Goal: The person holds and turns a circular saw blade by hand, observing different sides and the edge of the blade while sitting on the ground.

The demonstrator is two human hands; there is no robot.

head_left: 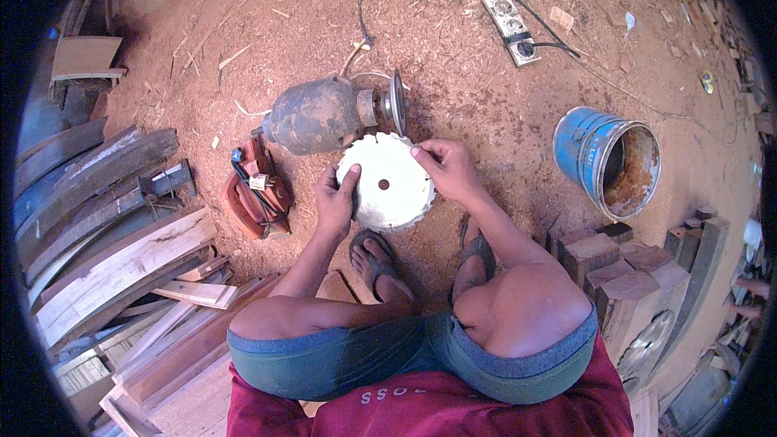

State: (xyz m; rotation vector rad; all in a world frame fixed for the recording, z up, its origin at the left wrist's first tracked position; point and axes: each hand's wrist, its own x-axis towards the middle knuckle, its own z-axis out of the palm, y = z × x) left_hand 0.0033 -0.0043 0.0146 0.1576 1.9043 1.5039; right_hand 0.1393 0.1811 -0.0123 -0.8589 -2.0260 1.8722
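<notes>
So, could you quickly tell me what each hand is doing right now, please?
Left hand: closed on the left edge of the circular saw blade.
Right hand: closed on the blade's upper right edge.

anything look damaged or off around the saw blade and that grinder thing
The blue can lies tipped on its side, its inside rusted brown. The motor is grimy and sits straight on the sawdust floor. The saw blade, held by the left hand and right hand, looks whole.

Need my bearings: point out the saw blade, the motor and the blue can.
saw blade [387, 194], head view, flat face beside its centre hole
motor [316, 116], head view, dark body
blue can [584, 146], head view, outer wall
</notes>
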